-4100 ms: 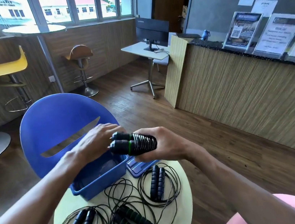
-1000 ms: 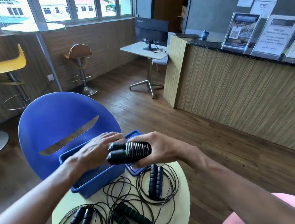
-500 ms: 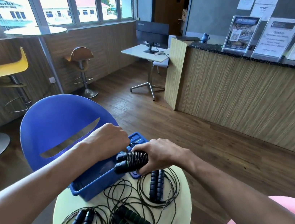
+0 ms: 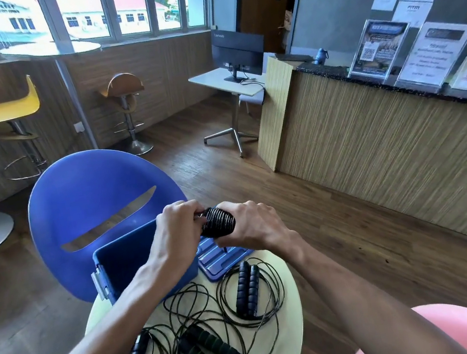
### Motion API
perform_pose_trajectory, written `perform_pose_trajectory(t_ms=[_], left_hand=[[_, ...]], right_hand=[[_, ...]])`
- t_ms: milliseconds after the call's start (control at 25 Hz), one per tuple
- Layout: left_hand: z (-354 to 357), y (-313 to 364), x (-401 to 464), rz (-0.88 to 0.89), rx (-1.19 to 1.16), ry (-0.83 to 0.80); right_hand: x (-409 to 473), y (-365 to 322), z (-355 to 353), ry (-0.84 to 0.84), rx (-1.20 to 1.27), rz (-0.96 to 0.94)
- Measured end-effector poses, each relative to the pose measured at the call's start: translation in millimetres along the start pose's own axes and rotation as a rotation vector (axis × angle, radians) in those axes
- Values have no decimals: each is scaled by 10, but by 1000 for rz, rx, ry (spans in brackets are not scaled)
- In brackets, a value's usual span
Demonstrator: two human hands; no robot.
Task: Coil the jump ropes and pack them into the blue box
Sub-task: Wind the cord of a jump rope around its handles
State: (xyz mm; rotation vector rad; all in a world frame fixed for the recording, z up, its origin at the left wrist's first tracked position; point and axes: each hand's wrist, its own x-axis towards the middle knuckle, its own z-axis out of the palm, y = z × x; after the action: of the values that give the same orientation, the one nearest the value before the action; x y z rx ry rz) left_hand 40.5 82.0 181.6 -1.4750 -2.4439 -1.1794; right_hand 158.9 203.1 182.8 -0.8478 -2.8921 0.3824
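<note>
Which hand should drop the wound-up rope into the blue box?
Probably the left hand. It already reaches across the box and pinches one end of the rope bundle. The right hand grips the bundle too, but sits over the lid, farther from the opening.

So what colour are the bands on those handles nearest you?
Green bands on black handles, clearest in the head view.

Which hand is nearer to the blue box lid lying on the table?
Right. The right hand grips the wound rope bundle just above the lid; the left hand holds the bundle's other end, over the blue box.
</note>
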Motion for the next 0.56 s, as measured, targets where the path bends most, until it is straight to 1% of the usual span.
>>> perform_pose_trajectory(t_ms=[120, 240, 360, 560], left_hand=[[42, -26, -84, 99, -37, 83], [53, -80, -169, 139, -159, 71], [78, -119, -225, 123, -269, 72], [103, -120, -239, 73, -268, 121]], right_hand=[[-3, 27, -33, 24, 58, 34], [-23, 46, -36, 49, 89, 33], [-19, 74, -24, 77, 109, 36], [-4, 86, -7, 73, 108, 20]])
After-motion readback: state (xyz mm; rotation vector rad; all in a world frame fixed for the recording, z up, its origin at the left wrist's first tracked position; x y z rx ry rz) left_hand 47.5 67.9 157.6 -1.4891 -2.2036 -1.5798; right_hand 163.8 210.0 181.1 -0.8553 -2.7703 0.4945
